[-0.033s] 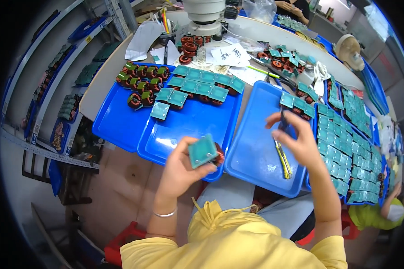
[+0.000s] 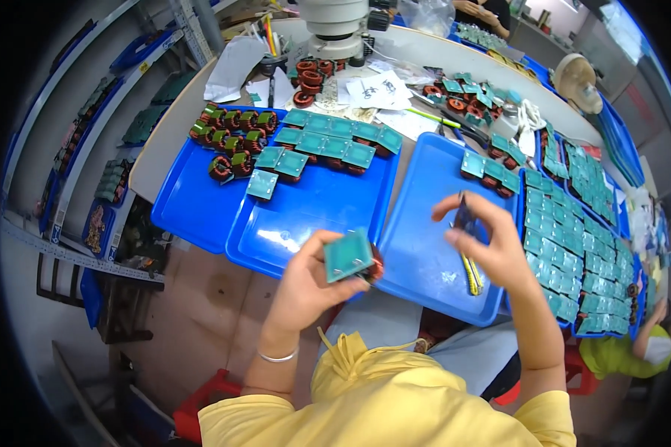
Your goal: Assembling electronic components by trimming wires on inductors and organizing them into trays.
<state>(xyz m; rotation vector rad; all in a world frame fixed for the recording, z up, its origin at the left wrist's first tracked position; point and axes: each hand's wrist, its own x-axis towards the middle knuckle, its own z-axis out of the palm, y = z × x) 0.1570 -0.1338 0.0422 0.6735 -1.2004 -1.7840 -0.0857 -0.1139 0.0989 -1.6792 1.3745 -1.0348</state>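
Fingers of left hand [image 2: 306, 287] gripping one green board [image 2: 348, 255], right hand [image 2: 492, 242] pinching one tool [image 2: 464, 216]

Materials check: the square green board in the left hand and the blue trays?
Square green board: looks like rigid circuit-board laminate, matte green, with a copper-coloured wire coil under it. Blue trays: probably moulded plastic, smooth and glossy, given the light reflections and rounded raised rims. Left hand holds the board.
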